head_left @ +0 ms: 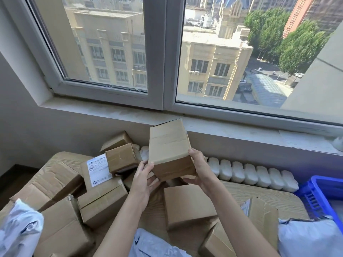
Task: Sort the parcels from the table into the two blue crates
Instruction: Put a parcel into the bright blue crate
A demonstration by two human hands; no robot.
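I hold a tall brown cardboard parcel point(169, 145) up above the table, tilted away from me. My left hand point(143, 180) grips its lower left corner. My right hand point(199, 169) grips its lower right edge from the side and beneath. Below lie several more cardboard parcels, among them a plain box point(187, 206), one with a white label point(98, 171) and a small one point(123, 157). A blue crate point(315, 197) stands at the right edge of the table; only one crate shows.
White plastic mailer bags lie at the bottom left point(20, 229), bottom middle point(154, 245) and bottom right point(310, 236). A white radiator point(250, 175) runs under the window sill point(130, 115) behind the table. The table top point(259, 191) has a light wood grain.
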